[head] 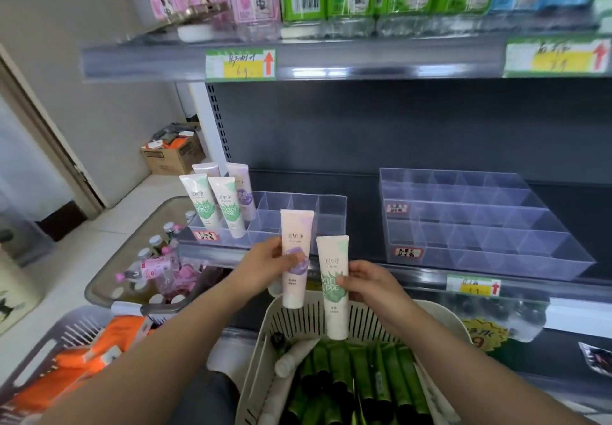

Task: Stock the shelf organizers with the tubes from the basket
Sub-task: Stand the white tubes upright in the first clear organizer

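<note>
1. Basket (299,322) sits nearest, below the shelf (414,280). It is loaded with dark green tubes (364,378), plus one white tube (291,358) along its left wall.
2. Left grip (265,265) pinches the purple tube (296,226) mid-body, thumb on the front. Right grip (372,284) pinches the green tube (332,259) the same way.
3. Both tubes are upright, crimp up and cap down, over the basket's far rim and just in front of the shelf edge.
4. Left organizer (318,206): four stocked tubes (228,206) stand in its left cells, labels forward. Cells to their right look free. Right organizer (480,222), well apart, shows no tubes.
5. Step as I read it: seat these two in the next free cells of the left organizer.
6. Do it well: keep caps down and labels front. Match the rows, which look like greens in front and purples behind.
7. Place one tube at a time. Dividers are clear and easy to miss, so set the cap fully inside one cell, not on a wall.
8. Risk: the standing tubes lean a little, and a brushing wrist could tip them. Come in from the right side.
</note>
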